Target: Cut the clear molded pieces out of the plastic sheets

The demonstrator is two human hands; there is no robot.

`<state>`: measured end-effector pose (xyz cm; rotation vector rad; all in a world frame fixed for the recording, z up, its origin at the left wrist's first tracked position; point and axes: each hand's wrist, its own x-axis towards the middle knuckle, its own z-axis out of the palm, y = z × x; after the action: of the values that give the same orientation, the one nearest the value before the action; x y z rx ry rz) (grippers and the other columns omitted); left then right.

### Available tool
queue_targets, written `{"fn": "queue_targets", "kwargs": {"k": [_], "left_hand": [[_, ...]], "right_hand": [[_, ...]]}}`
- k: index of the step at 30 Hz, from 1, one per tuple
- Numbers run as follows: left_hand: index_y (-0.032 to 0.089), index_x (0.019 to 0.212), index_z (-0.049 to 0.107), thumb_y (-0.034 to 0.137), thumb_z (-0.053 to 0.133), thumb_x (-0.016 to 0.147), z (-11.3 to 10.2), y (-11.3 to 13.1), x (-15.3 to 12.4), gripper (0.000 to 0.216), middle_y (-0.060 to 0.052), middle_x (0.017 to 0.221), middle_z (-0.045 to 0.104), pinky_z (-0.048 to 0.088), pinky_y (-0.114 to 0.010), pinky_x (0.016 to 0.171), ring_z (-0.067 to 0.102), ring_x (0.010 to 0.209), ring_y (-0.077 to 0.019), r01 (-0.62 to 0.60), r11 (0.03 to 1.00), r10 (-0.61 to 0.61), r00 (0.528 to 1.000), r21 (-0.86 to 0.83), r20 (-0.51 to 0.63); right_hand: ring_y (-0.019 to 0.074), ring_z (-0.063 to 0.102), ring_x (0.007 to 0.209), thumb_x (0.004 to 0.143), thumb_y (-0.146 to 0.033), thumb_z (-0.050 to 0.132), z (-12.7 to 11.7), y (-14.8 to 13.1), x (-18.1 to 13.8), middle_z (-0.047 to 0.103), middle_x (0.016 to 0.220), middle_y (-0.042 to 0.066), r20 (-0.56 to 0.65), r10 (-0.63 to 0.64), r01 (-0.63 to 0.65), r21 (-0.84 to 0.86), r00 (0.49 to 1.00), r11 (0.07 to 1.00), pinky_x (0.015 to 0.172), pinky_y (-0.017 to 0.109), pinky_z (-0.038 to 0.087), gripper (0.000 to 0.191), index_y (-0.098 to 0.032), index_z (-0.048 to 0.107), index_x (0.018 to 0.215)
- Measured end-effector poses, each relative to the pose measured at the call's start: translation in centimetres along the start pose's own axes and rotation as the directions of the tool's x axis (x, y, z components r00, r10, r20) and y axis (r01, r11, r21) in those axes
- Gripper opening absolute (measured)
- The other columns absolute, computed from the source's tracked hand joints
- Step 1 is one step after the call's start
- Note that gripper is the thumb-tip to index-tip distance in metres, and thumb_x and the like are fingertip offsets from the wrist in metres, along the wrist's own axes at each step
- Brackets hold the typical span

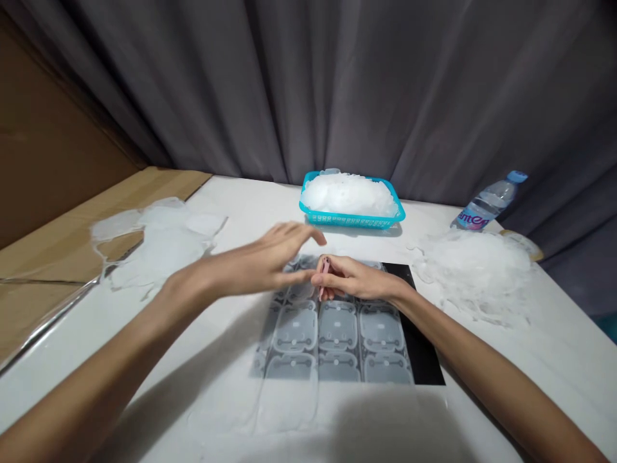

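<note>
My right hand [357, 276] is closed around a small slim pink tool [324, 270], whose exact kind I cannot make out. It is over the upper part of a translucent sheet [337, 328] patterned with rows of rounded rectangular shapes. Beneath that sheet, a black panel [424, 347] shows at the right. My left hand [270, 257], slightly blurred, hovers just left of my right hand with its fingers stretched out and thumb apart. Its thumb tip is near the right hand; whether they touch I cannot tell.
A blue basket [354, 222] heaped with white translucent pieces stands at the back. Loose translucent scraps [164, 238] lie at left, and a tangled pile [477, 270] at right. Behind that pile a water bottle [489, 202] leans. Cardboard [48, 231] borders the table's left edge; a grey curtain hangs behind.
</note>
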<state>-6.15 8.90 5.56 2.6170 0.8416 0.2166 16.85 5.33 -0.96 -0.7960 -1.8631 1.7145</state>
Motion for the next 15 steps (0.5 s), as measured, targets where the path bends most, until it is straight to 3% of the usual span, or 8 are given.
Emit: {"fn": "queue_targets", "kwargs": {"k": [2, 5, 8, 11, 15], "left_hand": [[0.027, 0.140, 0.049, 0.057, 0.058, 0.099, 1.1, 0.7, -1.1, 0.052, -0.011, 0.145, 0.056, 0.042, -0.041, 0.111, 0.051, 0.135, -0.0331, -0.033, 0.992, 0.039, 0.998, -0.119, 0.054], [0.030, 0.152, 0.035, 0.061, 0.073, 0.088, 3.0, 0.2, -2.4, 0.081, -0.013, 0.157, 0.046, 0.045, -0.042, 0.111, 0.048, 0.141, -0.0349, -0.015, 0.975, 0.037, 0.994, -0.221, 0.099], [0.030, 0.159, 0.022, 0.067, 0.077, 0.081, 4.8, -1.3, -3.6, 0.102, -0.017, 0.159, 0.042, 0.046, -0.046, 0.109, 0.047, 0.141, -0.0384, 0.053, 0.976, -0.031, 0.994, -0.211, 0.108], [0.031, 0.160, 0.025, 0.068, 0.071, 0.087, 5.7, -2.1, -4.5, 0.094, -0.015, 0.151, 0.048, 0.044, -0.047, 0.108, 0.050, 0.135, -0.0382, 0.083, 0.983, -0.061, 0.989, -0.164, 0.138], [0.035, 0.159, 0.032, 0.068, 0.063, 0.093, 5.2, -2.1, -5.4, 0.080, -0.011, 0.141, 0.054, 0.042, -0.043, 0.106, 0.052, 0.128, -0.0348, 0.096, 0.989, -0.071, 0.978, -0.116, 0.197]], "right_hand": [[0.0150, 0.061, 0.069, 0.095, -0.063, 0.064, 0.0, -0.1, 0.0, 0.066, 0.075, 0.000, 0.005, -0.011, 0.011, -0.015, 1.000, 1.000, 0.065, 0.030, 0.047, 0.045, -0.021, 0.055, 0.083], [0.0147, 0.062, 0.070, 0.095, -0.062, 0.065, 0.0, -0.1, 0.0, 0.067, 0.076, 0.000, 0.011, -0.004, 0.004, 0.003, 1.000, 1.000, 0.066, 0.029, 0.047, 0.045, -0.021, 0.053, 0.083], [0.0140, 0.061, 0.069, 0.096, -0.061, 0.065, 0.1, 0.1, -0.1, 0.067, 0.077, -0.001, 0.008, 0.017, -0.017, 0.026, 1.000, 1.000, 0.066, 0.029, 0.047, 0.043, -0.021, 0.052, 0.085], [0.0138, 0.060, 0.069, 0.095, -0.059, 0.068, 0.3, 0.3, -0.1, 0.067, 0.077, -0.001, -0.005, 0.037, -0.037, 0.019, 0.999, 0.999, 0.067, 0.029, 0.047, 0.041, -0.021, 0.053, 0.087], [0.0152, 0.061, 0.072, 0.094, -0.060, 0.068, 0.8, 0.6, -0.2, 0.067, 0.078, 0.000, -0.038, 0.052, -0.051, 0.010, 0.998, 0.999, 0.068, 0.029, 0.047, 0.042, -0.020, 0.055, 0.089]]}}
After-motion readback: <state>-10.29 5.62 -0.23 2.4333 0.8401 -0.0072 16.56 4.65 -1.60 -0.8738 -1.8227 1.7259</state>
